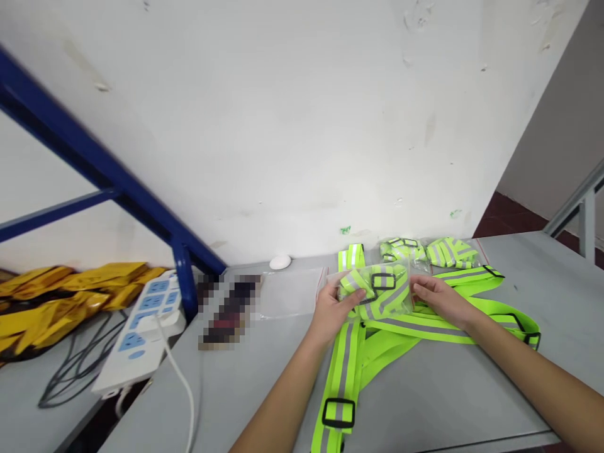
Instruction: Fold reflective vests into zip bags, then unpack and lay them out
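Note:
Between my hands is a transparent plastic zip bag (389, 299) packed with a folded neon-yellow reflective strap with black buckles. My left hand (333, 308) grips the bag's left end, thumb on top. At the opposite end, by the red zip line, my right hand (436, 296) has its thumb and fingers closed on the bag's edge. Beneath the hands, a loose neon reflective strap harness (346, 368) with black buckles spreads over the grey table (448, 390). To the left lies a flat transparent zip bag (290, 296) with nothing visible inside.
Two more packed strap bags, one left (401, 250) and one right (453, 251), sit against the wall. A white rounded object (280, 262) lies nearby, left of them. Further left are a blurred-out item (231, 314), a blue metal frame (184, 277), a corded power strip (136, 340) and yellow bundles (94, 296).

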Action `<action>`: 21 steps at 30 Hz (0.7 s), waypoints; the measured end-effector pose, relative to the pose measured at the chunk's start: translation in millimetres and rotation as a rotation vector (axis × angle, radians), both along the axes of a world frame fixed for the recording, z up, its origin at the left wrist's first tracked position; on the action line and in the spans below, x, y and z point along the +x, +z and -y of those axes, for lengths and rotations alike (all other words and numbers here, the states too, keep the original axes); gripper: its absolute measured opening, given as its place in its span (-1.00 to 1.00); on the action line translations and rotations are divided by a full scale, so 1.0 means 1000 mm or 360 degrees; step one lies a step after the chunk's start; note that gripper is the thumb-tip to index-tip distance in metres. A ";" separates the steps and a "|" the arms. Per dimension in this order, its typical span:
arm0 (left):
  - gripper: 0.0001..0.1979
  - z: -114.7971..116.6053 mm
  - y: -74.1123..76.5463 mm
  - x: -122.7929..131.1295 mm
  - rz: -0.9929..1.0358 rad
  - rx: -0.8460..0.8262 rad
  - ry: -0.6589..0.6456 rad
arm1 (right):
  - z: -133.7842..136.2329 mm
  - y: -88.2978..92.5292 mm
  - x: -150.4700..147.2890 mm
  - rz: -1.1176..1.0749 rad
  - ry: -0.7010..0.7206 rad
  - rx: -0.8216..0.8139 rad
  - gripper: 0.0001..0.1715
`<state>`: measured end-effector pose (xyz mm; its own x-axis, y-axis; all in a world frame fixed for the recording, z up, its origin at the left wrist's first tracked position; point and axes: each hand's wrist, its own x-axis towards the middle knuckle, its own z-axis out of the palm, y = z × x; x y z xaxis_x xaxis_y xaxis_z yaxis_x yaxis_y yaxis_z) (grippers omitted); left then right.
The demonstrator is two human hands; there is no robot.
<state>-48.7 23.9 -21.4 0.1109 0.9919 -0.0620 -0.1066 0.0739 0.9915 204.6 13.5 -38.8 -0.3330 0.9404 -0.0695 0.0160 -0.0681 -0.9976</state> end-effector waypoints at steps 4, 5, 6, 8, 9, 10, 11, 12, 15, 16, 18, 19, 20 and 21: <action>-0.35 0.001 0.000 0.004 0.0079 0.0044 -0.0002 | 0.000 -0.005 0.002 -0.0045 -0.0073 0.0016 -0.65; -0.30 0.000 -0.001 0.005 0.0141 0.0037 0.0045 | 0.000 -0.006 0.003 -0.0052 -0.0134 0.0021 -0.64; -0.26 -0.001 -0.003 0.006 0.0197 0.0032 0.0120 | -0.001 -0.005 0.003 -0.0060 -0.0190 0.0020 -0.63; -0.22 -0.005 -0.007 0.006 0.0266 0.0044 0.0280 | -0.001 -0.004 0.002 -0.0073 -0.0226 -0.0002 -0.60; -0.22 -0.006 -0.009 0.006 0.0284 0.0070 0.0334 | -0.001 -0.003 0.002 -0.0077 -0.0215 -0.0016 -0.58; -0.21 -0.008 -0.012 0.005 0.0292 0.0117 0.0358 | 0.000 -0.003 0.001 -0.0073 -0.0204 -0.0026 -0.57; -0.22 -0.009 -0.014 0.004 0.0283 0.0185 0.0355 | 0.000 -0.003 0.000 -0.0062 -0.0199 -0.0029 -0.56; -0.24 -0.010 -0.015 0.004 0.0234 0.0276 0.0338 | 0.001 -0.003 -0.001 -0.0037 -0.0206 -0.0025 -0.54; -0.52 -0.005 -0.017 0.004 -0.0285 0.0678 0.0294 | 0.003 -0.006 -0.005 0.0127 -0.0271 -0.0005 -0.49; -0.65 -0.002 -0.016 0.004 -0.0509 0.0823 0.0260 | 0.003 -0.008 -0.007 0.0195 -0.0291 0.0011 -0.48; -0.85 0.006 -0.014 0.008 -0.0840 0.1070 0.0076 | 0.005 -0.010 -0.010 0.0304 -0.0325 0.0058 -0.47; -0.88 0.010 -0.013 0.010 -0.0926 0.1163 -0.0053 | 0.006 -0.011 -0.011 0.0331 -0.0348 0.0096 -0.48; -0.87 0.013 -0.012 0.013 -0.0977 0.1232 -0.0178 | 0.007 -0.011 -0.014 0.0341 -0.0384 0.0139 -0.48; -0.86 0.016 -0.011 0.016 -0.1016 0.1280 -0.0266 | 0.009 -0.011 -0.016 0.0347 -0.0421 0.0176 -0.47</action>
<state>-33.1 8.0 -32.8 0.4299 0.7412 0.5156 0.4060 -0.6688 0.6228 188.4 5.0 -49.9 -0.0658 0.9978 -0.0050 0.2253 0.0100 -0.9742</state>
